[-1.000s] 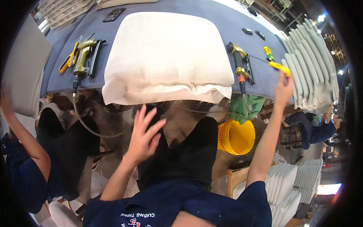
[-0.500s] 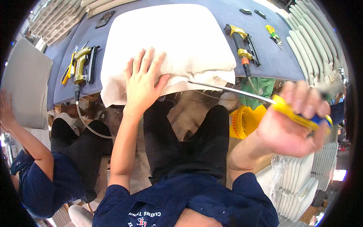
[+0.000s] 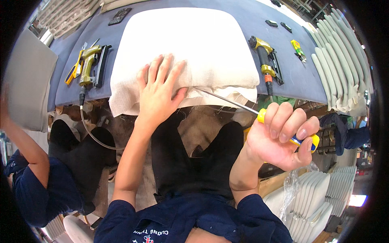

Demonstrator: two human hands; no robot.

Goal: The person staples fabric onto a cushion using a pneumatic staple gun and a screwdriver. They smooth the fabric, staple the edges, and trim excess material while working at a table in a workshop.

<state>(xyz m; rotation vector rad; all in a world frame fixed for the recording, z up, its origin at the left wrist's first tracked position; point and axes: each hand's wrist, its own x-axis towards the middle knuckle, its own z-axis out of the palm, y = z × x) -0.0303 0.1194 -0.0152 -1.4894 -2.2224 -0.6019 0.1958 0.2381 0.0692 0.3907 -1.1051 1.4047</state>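
A white fabric-covered seat cushion (image 3: 186, 44) lies at the table's front edge, its frayed cloth edge hanging toward me. My left hand (image 3: 160, 89) presses flat on its near side, fingers spread. In my right hand (image 3: 281, 135) is a screwdriver (image 3: 231, 100) with a long metal shaft and a yellow and blue handle, gripped in closed fingers. The shaft's tip touches the cushion's near edge at the fabric fold, just right of my left thumb. Whether the tip has gone under the cloth, I cannot tell.
On the blue-grey table (image 3: 107, 36) lie a left staple gun (image 3: 90, 67) with a hose, a yellow cutter (image 3: 75, 69), a right staple gun (image 3: 265, 60) and a small yellow-green packet (image 3: 298, 49). Stacked pale panels (image 3: 336, 60) stand at right. A co-worker's arm (image 3: 28, 146) reaches a grey panel (image 3: 28, 81).
My right hand has moved left and a little down with the screwdriver, its tip shifting to the cloth fold beside my left thumb. My left hand stays flat on the cushion.
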